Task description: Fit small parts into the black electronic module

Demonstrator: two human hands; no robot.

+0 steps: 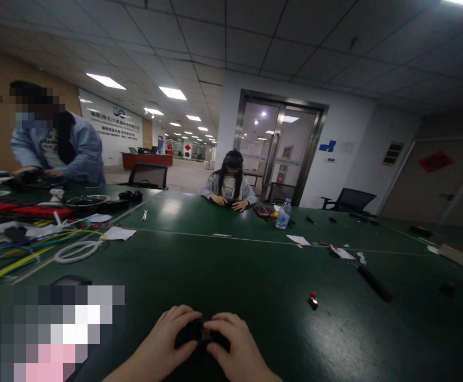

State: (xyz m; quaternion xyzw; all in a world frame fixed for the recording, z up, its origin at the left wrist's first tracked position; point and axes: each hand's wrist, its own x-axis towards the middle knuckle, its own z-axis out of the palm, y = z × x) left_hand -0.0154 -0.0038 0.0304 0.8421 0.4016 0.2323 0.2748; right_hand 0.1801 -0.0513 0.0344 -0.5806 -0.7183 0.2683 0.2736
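Together, left hand [172, 330] and right hand [234, 338] grip a black object [191, 332] between fingers [188, 318], its shape unclear.

Left hand [168, 332]: is curling its fingers inward, its thumb reaching toward the middle below them
Right hand [237, 336]: is mirroring that pose, its fingers bending inward and its thumb pointing left
Left forearm [141, 363]: is slanting in from the lower left

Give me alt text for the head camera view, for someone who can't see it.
A bare left hand and bare right hand hold a small black object at a dark green table. Across it sits a person in grey, near a clear plastic bottle; coiled white cable lies farther left.
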